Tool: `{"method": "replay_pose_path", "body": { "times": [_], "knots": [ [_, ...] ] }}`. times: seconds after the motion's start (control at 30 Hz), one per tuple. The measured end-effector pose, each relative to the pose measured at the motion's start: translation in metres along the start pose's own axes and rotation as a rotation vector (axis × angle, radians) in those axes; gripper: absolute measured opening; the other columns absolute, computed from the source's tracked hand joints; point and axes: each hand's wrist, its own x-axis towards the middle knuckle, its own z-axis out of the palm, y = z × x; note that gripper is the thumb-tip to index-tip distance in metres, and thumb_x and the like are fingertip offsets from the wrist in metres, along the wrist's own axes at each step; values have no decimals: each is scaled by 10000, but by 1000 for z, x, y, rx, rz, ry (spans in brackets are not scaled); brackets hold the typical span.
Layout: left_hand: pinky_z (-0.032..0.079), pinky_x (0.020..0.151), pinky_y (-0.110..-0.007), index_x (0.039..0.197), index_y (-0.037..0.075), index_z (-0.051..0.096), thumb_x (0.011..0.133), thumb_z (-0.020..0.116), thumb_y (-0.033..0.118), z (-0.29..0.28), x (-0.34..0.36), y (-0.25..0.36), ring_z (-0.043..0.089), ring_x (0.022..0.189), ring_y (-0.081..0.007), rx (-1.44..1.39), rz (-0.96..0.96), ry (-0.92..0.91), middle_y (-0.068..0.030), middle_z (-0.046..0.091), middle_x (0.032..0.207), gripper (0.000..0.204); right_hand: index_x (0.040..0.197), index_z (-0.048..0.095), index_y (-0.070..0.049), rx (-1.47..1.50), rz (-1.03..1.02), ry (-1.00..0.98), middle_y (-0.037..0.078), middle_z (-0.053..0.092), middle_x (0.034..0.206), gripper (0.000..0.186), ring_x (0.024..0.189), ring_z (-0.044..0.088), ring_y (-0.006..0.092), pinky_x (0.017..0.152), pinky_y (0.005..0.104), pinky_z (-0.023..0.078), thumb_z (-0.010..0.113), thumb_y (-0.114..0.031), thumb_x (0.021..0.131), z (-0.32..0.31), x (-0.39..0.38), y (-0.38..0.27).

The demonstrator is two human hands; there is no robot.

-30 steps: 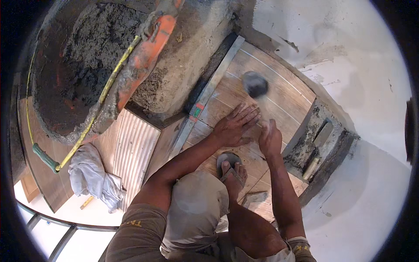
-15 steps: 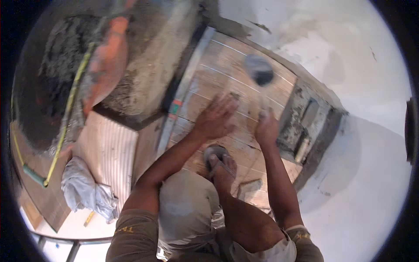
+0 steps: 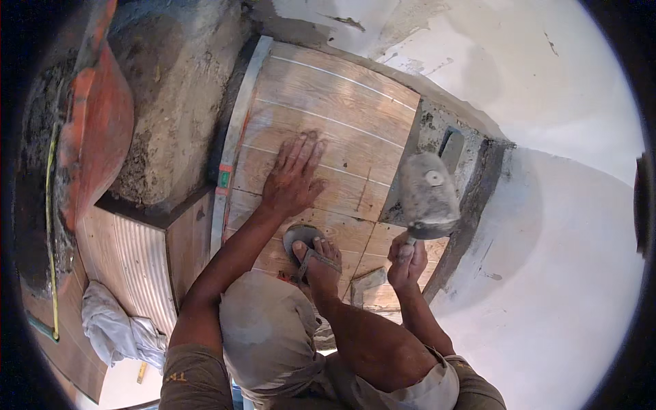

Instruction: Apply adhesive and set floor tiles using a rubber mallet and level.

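My left hand [image 3: 295, 174] lies flat with fingers spread on a wood-look floor tile [image 3: 321, 102] crossed by pale lines. At the right, my right hand [image 3: 408, 262] is wrapped round the handle of a mallet [image 3: 430, 195]. Its thick, dusty grey-white head with a dark end is raised in front of that hand, over the right part of the floor. A long spirit level [image 3: 236, 137] with a green vial lies along the tile's left edge. My sandalled foot [image 3: 320, 263] rests on the tiles just behind my left hand.
An orange-red container [image 3: 106, 130] stands at the left, near a yellow strip [image 3: 51, 205]. A stack of tiles [image 3: 133, 253] and a crumpled grey cloth [image 3: 116, 321] are closer. Rough mortar [image 3: 430, 123] borders the tile on the right, beside a white wall [image 3: 547, 273].
The mallet, blurred over the tile before, is now raised closer to me and further right. My left hand has flattened onto the tile. The whole view has shifted.
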Motion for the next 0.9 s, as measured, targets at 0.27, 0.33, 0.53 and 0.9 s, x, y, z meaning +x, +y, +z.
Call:
{"method": "replay_pose_path", "body": {
  "times": [0.27,0.33,0.53,0.9],
  "knots": [
    [241,1228,-562,1566,109,427,917,664,426,9,14,-32,300,1511,-382,183,-97,-55,-193,347,1631,760,1034,588,-5,-115,185,-107,142,589,730,356,619,599,308,574,420,463,520,-354,1043,30,-8,-12],
    [238,1222,-582,1571,126,427,918,665,426,11,28,-27,278,1521,-389,268,-98,5,-191,343,1635,756,1000,569,-6,-77,128,-94,102,573,699,357,576,562,219,547,367,444,520,-356,1056,32,1,-15],
    [183,1229,-610,1595,123,380,955,621,519,2,78,-58,242,1540,-407,252,-58,-2,-200,271,1673,790,1141,591,45,-39,-73,-93,196,613,812,366,655,615,371,596,431,481,548,-301,1029,42,11,-16],
    [162,1233,-623,1580,54,386,1024,513,490,1,112,-64,251,1539,-428,219,-119,35,-226,322,1645,718,1089,568,12,-78,24,-74,240,619,805,367,717,640,463,621,512,491,548,-348,1019,56,46,-7]
  ]
}}
